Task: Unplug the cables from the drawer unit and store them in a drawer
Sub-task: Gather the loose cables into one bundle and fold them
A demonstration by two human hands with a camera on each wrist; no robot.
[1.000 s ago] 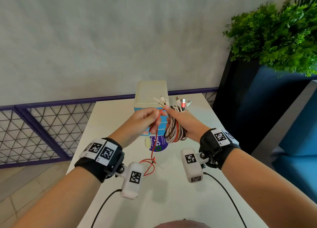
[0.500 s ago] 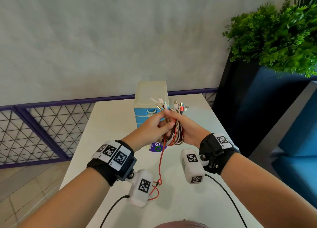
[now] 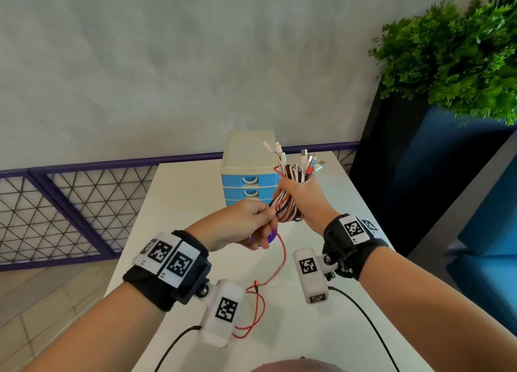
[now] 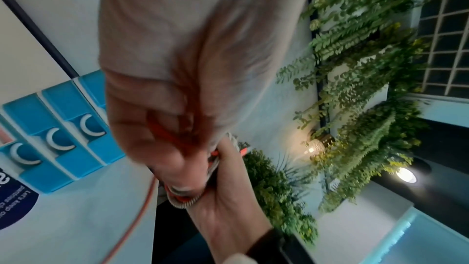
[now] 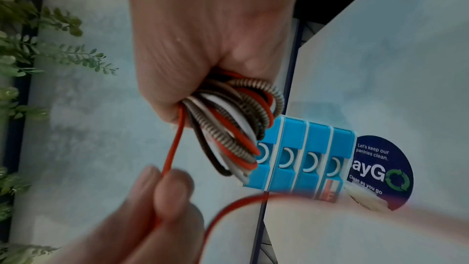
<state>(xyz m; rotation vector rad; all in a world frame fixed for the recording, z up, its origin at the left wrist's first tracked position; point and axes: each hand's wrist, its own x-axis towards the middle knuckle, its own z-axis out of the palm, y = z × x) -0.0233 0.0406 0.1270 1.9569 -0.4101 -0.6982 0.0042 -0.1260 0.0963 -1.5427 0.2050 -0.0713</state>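
Trailing toward the person from the drawer unit (image 3: 247, 173), the red cable (image 3: 281, 262) is hanging slack over the desk (image 3: 179, 192). The left hand (image 3: 240, 223) is pinching it just below the cable bundle (image 3: 288, 201), which the right hand (image 3: 305, 198) is gripping in front of the closed drawers. The sticker (image 5: 380, 170) at the unit's foot is reading "Let's keep our pantries clean."

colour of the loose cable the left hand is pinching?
Red: thin red cable pinched by the left hand. Clearest in the right wrist view.

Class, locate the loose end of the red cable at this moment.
In the head view, the red cable's loose end lies on the white table near the left wrist, below the left hand that pinches the cable beside the cable bundle.
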